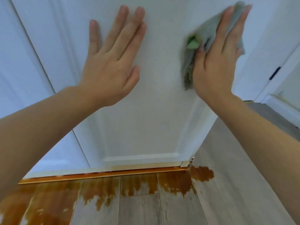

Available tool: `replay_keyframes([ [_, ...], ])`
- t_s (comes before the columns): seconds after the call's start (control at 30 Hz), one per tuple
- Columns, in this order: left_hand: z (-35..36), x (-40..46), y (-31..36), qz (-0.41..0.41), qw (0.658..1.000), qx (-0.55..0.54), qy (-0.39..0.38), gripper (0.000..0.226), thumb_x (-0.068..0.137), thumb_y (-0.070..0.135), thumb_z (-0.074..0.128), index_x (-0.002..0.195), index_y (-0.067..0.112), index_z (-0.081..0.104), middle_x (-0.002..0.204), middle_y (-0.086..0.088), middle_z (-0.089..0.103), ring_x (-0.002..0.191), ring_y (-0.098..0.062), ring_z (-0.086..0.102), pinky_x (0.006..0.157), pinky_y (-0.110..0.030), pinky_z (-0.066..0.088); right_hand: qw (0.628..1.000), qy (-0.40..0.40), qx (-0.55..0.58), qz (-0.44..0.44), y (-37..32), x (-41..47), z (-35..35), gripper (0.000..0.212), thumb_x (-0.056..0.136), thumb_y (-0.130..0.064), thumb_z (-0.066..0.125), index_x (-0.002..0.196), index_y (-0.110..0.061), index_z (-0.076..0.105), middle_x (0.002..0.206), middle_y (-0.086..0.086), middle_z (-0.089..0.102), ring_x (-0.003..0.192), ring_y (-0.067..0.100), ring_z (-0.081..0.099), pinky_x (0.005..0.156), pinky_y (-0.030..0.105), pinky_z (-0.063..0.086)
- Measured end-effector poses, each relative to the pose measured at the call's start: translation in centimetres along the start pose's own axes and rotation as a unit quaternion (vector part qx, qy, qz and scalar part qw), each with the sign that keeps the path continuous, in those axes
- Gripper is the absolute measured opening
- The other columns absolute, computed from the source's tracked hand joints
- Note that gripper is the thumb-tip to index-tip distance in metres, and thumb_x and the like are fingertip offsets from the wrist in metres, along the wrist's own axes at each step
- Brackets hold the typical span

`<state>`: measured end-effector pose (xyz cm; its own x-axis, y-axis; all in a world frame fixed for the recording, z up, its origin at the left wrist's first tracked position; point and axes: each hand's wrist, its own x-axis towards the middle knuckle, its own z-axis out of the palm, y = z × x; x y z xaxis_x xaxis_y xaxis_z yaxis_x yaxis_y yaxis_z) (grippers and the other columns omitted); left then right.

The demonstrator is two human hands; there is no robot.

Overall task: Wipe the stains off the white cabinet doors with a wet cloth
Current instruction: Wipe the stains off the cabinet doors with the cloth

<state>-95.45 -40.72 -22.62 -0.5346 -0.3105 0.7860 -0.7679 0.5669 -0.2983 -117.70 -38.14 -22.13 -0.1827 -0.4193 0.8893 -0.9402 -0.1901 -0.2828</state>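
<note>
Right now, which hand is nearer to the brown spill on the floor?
Left. The left hand rests flat on the cabinet door, lower and almost above the brown spill. The right hand presses the cloth higher, further right.

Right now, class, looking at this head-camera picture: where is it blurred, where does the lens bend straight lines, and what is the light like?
Head view: the cloth under the right hand is smeared by motion blur, while the left hand is fairly sharp; the wide lens makes the cabinet door edges splay outward; the light is soft and even, with faint shadows and no strong glare; the brown stain on the floor looks slightly soft.
</note>
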Motion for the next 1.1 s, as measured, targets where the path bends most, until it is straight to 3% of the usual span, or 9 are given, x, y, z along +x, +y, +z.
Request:
replay_keyframes([
  [0.07, -2.0, 2.3, -1.0, -0.011, 1.000, 0.007, 0.012, 0.063, 0.090, 0.017, 0.041, 0.145, -0.002, 0.016, 0.153, -0.021, 0.016, 0.140, -0.037, 0.009, 0.107, -0.062, 0.002, 0.999, 0.051, -0.005, 0.008, -2.0, 4.4, -0.6, 0.059, 0.094, -0.020, 0.032, 0.147, 0.001, 0.018, 0.153, 0.029, 0.009, 0.143, 0.035, 0.014, 0.108, 0.041, 0.015],
  [0.17, -4.8, 5.0, -2.8, -0.033, 0.999, 0.005, 0.023, 0.063, 0.091, 0.021, 0.036, 0.146, 0.001, 0.013, 0.154, -0.018, 0.011, 0.141, -0.034, 0.005, 0.109, -0.058, -0.001, 0.997, 0.068, 0.014, -0.013, -5.0, 7.5, -0.6, 0.061, 0.091, -0.015, 0.035, 0.148, -0.005, 0.019, 0.155, 0.025, 0.008, 0.144, 0.036, 0.007, 0.111, 0.053, 0.010],
  [0.37, -8.4, 8.3, -6.5, -0.028, 0.998, 0.036, 0.036, 0.059, 0.091, 0.029, 0.032, 0.144, 0.004, 0.028, 0.153, -0.011, 0.021, 0.141, -0.026, 0.015, 0.107, -0.056, 0.017, 0.947, -0.057, -0.077, -0.305, -6.0, 2.3, 2.0, 0.068, 0.084, -0.027, 0.044, 0.148, -0.018, 0.023, 0.157, 0.005, 0.006, 0.144, 0.026, 0.012, 0.106, 0.049, 0.022],
  [0.43, -9.0, 9.1, -7.1, -0.015, 0.999, 0.024, 0.036, 0.054, 0.090, 0.028, 0.034, 0.138, 0.003, 0.040, 0.148, -0.013, 0.034, 0.136, -0.029, 0.027, 0.103, -0.052, 0.027, 0.931, -0.080, -0.089, -0.345, -5.1, 3.3, 1.2, 0.072, 0.081, -0.029, 0.045, 0.149, -0.023, 0.023, 0.159, 0.002, 0.007, 0.144, 0.021, 0.014, 0.107, 0.044, 0.021],
  [0.6, -11.6, 13.0, -8.1, 0.005, 0.996, -0.028, 0.084, 0.042, 0.086, 0.021, 0.038, 0.121, 0.004, 0.054, 0.129, -0.015, 0.051, 0.117, -0.033, 0.045, 0.090, -0.041, 0.037, 0.981, 0.018, -0.055, -0.184, -3.7, 15.6, -4.2, 0.062, 0.090, -0.025, 0.031, 0.150, -0.018, 0.015, 0.157, 0.001, 0.005, 0.144, 0.024, 0.009, 0.111, 0.052, 0.022],
  [0.77, -13.3, 18.0, -8.9, -0.008, 0.990, -0.017, 0.138, 0.048, 0.087, 0.021, 0.036, 0.127, 0.000, 0.052, 0.136, -0.016, 0.048, 0.127, -0.031, 0.039, 0.101, -0.038, 0.030, 0.991, 0.097, 0.061, -0.065, -4.8, 19.0, -5.4, 0.062, 0.093, -0.033, 0.022, 0.147, -0.037, -0.009, 0.153, -0.018, -0.015, 0.145, 0.013, 0.003, 0.108, 0.057, 0.029],
  [0.83, -13.2, 18.8, -8.9, -0.014, 0.989, -0.015, 0.146, 0.049, 0.087, 0.022, 0.035, 0.128, 0.000, 0.051, 0.137, -0.016, 0.047, 0.128, -0.030, 0.037, 0.103, -0.038, 0.029, 0.991, 0.093, 0.070, -0.064, -4.7, 16.5, -4.2, 0.065, 0.092, -0.034, 0.022, 0.145, -0.044, -0.013, 0.152, -0.024, -0.020, 0.145, 0.011, 0.002, 0.112, 0.054, 0.024],
  [0.97, -12.7, 19.3, -8.5, -0.029, 0.984, -0.039, 0.172, 0.044, 0.086, 0.021, 0.037, 0.119, 0.002, 0.058, 0.130, -0.017, 0.052, 0.122, -0.030, 0.042, 0.095, -0.038, 0.032, 0.993, 0.053, -0.014, -0.105, -1.8, 13.0, -3.6, 0.074, 0.085, -0.029, 0.033, 0.151, -0.028, 0.001, 0.160, -0.003, -0.001, 0.143, 0.018, 0.015, 0.110, 0.038, 0.023],
  [1.1, -13.9, 22.8, -8.2, -0.051, 0.975, -0.049, 0.208, 0.043, 0.084, 0.023, 0.038, 0.115, 0.004, 0.059, 0.125, -0.015, 0.054, 0.115, -0.028, 0.043, 0.085, -0.035, 0.030, 0.994, 0.062, -0.007, -0.092, -1.8, 15.6, -4.3, 0.074, 0.083, -0.028, 0.035, 0.151, -0.024, 0.006, 0.158, 0.005, 0.011, 0.145, 0.016, 0.011, 0.106, 0.033, 0.019],
])
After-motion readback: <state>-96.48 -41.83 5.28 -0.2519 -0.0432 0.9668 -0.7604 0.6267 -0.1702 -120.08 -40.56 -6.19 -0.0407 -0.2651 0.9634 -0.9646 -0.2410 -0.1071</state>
